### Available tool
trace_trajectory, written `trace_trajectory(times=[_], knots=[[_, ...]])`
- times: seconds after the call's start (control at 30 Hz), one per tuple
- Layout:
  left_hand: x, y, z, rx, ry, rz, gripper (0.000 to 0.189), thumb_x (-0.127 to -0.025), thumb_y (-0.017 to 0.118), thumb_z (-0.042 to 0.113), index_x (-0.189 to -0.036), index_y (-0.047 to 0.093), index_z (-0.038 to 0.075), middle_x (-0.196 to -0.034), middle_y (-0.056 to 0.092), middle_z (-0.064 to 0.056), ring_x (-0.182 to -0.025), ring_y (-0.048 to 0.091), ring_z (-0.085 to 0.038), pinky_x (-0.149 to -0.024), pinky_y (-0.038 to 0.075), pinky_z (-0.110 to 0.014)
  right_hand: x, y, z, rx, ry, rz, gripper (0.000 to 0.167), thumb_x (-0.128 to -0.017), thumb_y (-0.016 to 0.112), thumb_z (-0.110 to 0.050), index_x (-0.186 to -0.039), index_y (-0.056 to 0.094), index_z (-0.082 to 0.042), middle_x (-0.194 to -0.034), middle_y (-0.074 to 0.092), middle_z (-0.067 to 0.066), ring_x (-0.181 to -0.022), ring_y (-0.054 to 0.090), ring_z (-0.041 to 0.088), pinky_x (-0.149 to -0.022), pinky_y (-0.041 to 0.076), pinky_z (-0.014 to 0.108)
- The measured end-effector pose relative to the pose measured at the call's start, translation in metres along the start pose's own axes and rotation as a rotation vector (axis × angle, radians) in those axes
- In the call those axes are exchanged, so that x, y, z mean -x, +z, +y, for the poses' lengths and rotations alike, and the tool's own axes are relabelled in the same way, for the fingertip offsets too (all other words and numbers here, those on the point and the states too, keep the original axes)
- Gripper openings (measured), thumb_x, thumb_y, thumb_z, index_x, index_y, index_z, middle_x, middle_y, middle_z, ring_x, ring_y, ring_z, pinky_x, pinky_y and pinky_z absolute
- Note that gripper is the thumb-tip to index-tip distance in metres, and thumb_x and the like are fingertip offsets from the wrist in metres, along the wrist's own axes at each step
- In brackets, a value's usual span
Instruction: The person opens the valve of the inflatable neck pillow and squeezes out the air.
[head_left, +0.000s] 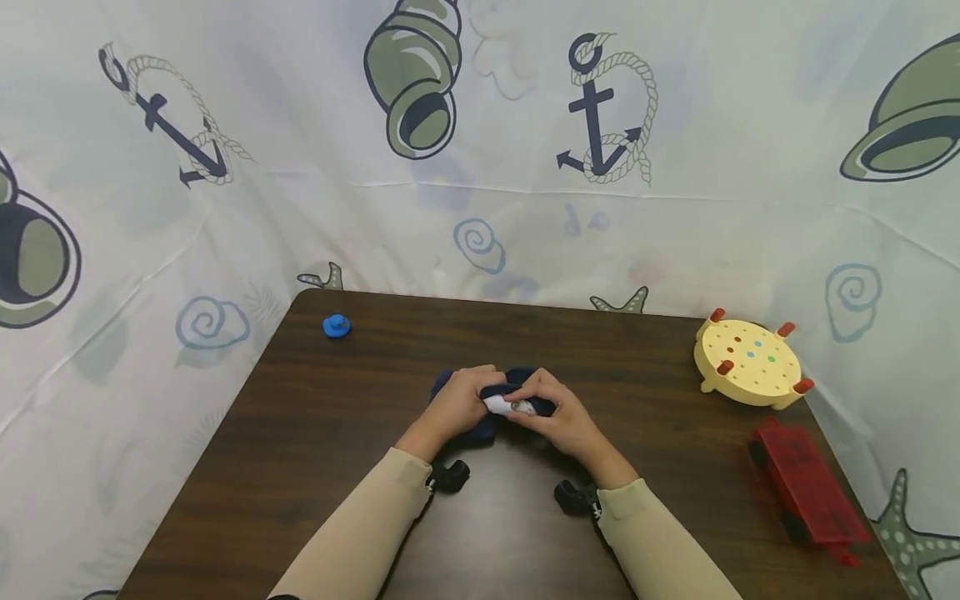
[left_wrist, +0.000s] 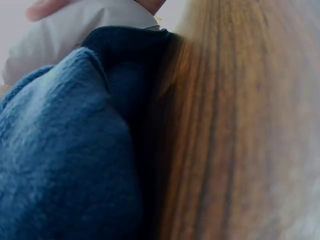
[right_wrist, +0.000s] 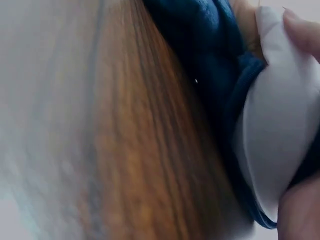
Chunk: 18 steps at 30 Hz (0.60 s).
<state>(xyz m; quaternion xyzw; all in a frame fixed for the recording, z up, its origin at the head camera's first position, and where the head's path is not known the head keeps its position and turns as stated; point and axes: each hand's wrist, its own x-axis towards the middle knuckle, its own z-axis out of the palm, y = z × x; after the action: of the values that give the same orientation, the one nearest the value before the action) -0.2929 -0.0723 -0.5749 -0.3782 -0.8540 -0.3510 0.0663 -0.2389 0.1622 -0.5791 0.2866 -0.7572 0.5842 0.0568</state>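
A navy fleece cover [left_wrist: 65, 150] with a zipped edge lies at the middle of the table, its opening showing a smooth white insert [right_wrist: 285, 105]. My left hand [head_left: 459, 405] grips the cover and the near end of the insert from the left, fingers curled over the top. From the right, my right hand [head_left: 558, 417] pinches the white insert between thumb and fingers, at the cover's opening. Much of the cover sits behind both hands in the head view. The left wrist view shows the zipper teeth along the opening.
A small blue toy [head_left: 337, 326] sits at the table's back left. On the right stand a round yellow piece with red-tipped pegs [head_left: 750, 360] and a red toy wagon [head_left: 813, 487]. The dark wooden table [head_left: 300, 500] meets a printed curtain behind.
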Motion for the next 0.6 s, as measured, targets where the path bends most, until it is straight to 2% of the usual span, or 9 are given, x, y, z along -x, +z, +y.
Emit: trace_trajectory(times=[0.1, 0.2, 0.33, 0.43, 0.53, 0.6], knots=[[0.0004, 0.0003, -0.0019, -0.002, 0.004, -0.003, 0.02, -0.101, 0.076, 0.012, -0.096, 0.074, 0.031, -0.09, 0.063, 0.014, -0.074, 0.054, -0.006, -0.067, 0.043, -0.025, 0.0002, 0.0004, 0.0011, -0.041, -0.023, 0.005, 0.026, -0.092, 0.082, 0.003, -0.116, 0.084, -0.007, -0.108, 0.063, 0.011, -0.1, 0.061, 0.017, -0.09, 0.058, 0.027], [-0.001, -0.0004, -0.0013, -0.006, 0.026, -0.003, 0.022, -0.101, 0.076, 0.01, -0.095, 0.073, 0.03, -0.088, 0.061, 0.012, -0.073, 0.052, -0.006, -0.066, 0.043, -0.024, -0.0025, -0.0005, -0.0006, -0.033, -0.049, 0.013, 0.021, -0.093, 0.079, 0.001, -0.11, 0.085, -0.009, -0.103, 0.063, 0.01, -0.096, 0.061, 0.018, -0.084, 0.058, 0.026], [-0.0019, -0.0003, 0.0, -0.009, 0.053, -0.004, 0.024, -0.1, 0.075, 0.004, -0.092, 0.072, 0.027, -0.084, 0.056, 0.01, -0.072, 0.049, -0.007, -0.065, 0.041, -0.022, -0.0058, 0.0008, -0.0015, 0.03, -0.096, 0.027, 0.015, -0.091, 0.08, 0.001, -0.1, 0.084, -0.011, -0.097, 0.065, 0.008, -0.095, 0.063, 0.02, -0.088, 0.051, 0.027], [-0.0008, 0.0011, -0.0003, -0.013, 0.058, -0.013, 0.026, -0.099, 0.074, 0.0, -0.09, 0.071, 0.025, -0.083, 0.054, 0.009, -0.072, 0.047, -0.007, -0.065, 0.04, -0.02, -0.0055, 0.0036, -0.0016, 0.043, -0.107, 0.027, 0.012, -0.089, 0.081, 0.003, -0.095, 0.081, -0.008, -0.094, 0.065, 0.01, -0.094, 0.063, 0.023, -0.089, 0.049, 0.028], [0.0001, 0.0007, 0.0008, -0.018, 0.055, -0.017, 0.028, -0.098, 0.073, -0.003, -0.089, 0.071, 0.024, -0.083, 0.054, 0.007, -0.072, 0.047, -0.007, -0.065, 0.04, -0.02, -0.0051, 0.0057, -0.0027, 0.044, -0.079, 0.019, 0.01, -0.09, 0.081, 0.002, -0.094, 0.08, -0.008, -0.094, 0.066, 0.009, -0.093, 0.062, 0.022, -0.087, 0.049, 0.027], [0.0006, -0.001, 0.0022, -0.019, 0.05, -0.014, 0.029, -0.097, 0.072, -0.005, -0.09, 0.071, 0.023, -0.083, 0.055, 0.006, -0.073, 0.048, -0.008, -0.066, 0.04, -0.021, -0.0057, 0.0061, -0.0037, 0.049, -0.044, 0.009, 0.004, -0.092, 0.081, -0.005, -0.094, 0.079, -0.008, -0.095, 0.066, 0.008, -0.093, 0.062, 0.019, -0.087, 0.05, 0.027]])
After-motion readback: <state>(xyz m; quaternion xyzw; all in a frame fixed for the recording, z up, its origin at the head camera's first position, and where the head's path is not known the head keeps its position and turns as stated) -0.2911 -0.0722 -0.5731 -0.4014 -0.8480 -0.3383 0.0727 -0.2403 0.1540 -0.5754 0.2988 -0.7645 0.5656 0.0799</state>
